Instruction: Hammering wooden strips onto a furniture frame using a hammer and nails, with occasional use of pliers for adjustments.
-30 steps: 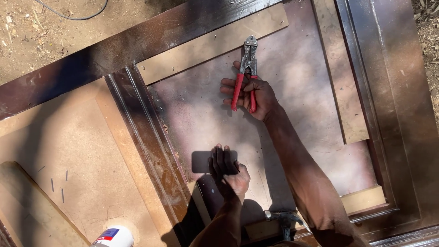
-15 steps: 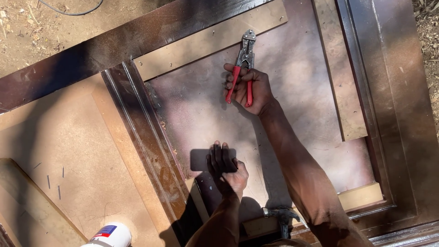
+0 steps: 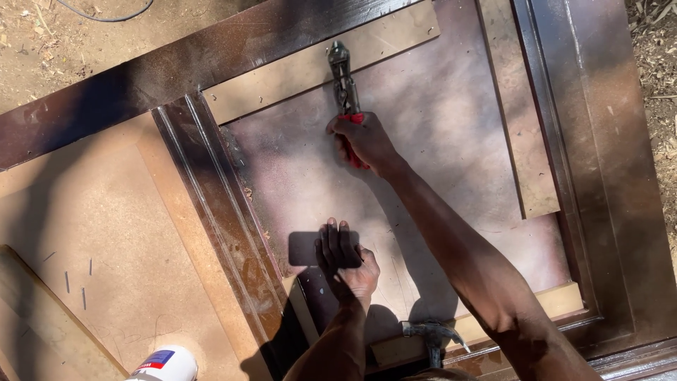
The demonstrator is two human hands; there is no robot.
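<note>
- We look down on bare, sunlit dirt ground (image 3: pixel 49 49), outdoors, strewn with small debris.
- A dark cable (image 3: pixel 106 15) curls across the dirt at the top left.
- Dry wood chips and twigs (image 3: pixel 652 42) litter the ground along the right edge.
- We see hard sunlight from above, casting sharp, dark shadows across the scene.
- A white spray can (image 3: pixel 163 365) stands at the bottom edge.

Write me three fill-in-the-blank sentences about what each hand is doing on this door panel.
1. The right hand grips pliers with ____ handles.
2. The left hand rests on a flat dark ____ rectangle.
3. The pliers' jaws point at the pale ____ strip along the brown door panel's top edge.

Missing words: red; phone-sized; wooden
</note>
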